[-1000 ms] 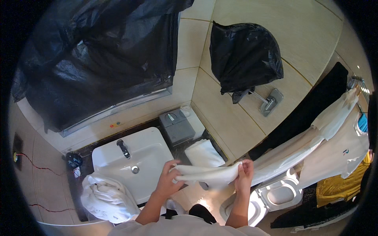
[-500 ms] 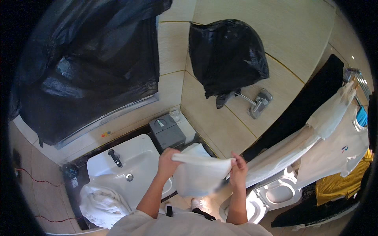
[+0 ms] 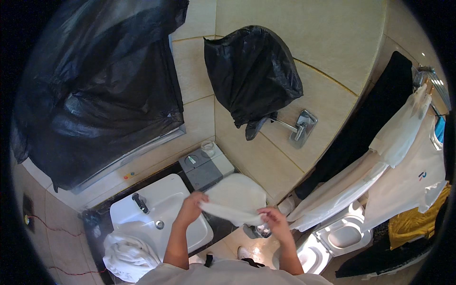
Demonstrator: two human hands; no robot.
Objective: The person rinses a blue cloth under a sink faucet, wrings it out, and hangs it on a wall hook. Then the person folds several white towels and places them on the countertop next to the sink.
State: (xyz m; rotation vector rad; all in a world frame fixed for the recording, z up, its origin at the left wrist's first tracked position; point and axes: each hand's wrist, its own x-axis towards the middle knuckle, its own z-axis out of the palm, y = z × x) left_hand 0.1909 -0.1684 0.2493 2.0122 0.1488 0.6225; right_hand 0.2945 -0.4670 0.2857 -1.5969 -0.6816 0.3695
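Observation:
A white towel (image 3: 235, 192) is stretched between my two hands in front of my body, beside the sink. My left hand (image 3: 192, 207) pinches its left corner. On the other side my right hand (image 3: 274, 220) grips the right end of the same edge. The rest of the cloth spreads out away from me, toward the wall corner. A bunched white towel (image 3: 128, 256) lies at the left, by the near rim of the white sink (image 3: 192, 228).
Behind the sink stand a grey box (image 3: 202, 171) and a small glass jar (image 3: 208, 147). Black plastic sheeting (image 3: 104, 95) and a black-covered object (image 3: 254, 71) on a wall arm are above. Clothes (image 3: 399, 171) hang at the right over an open toilet (image 3: 342, 235). A red wire (image 3: 57, 230) runs at the left.
The towel's loose part hung toward me; now it spreads up and away. Both hands still hold its edge, which has moved lower in the picture. My view has shifted slightly.

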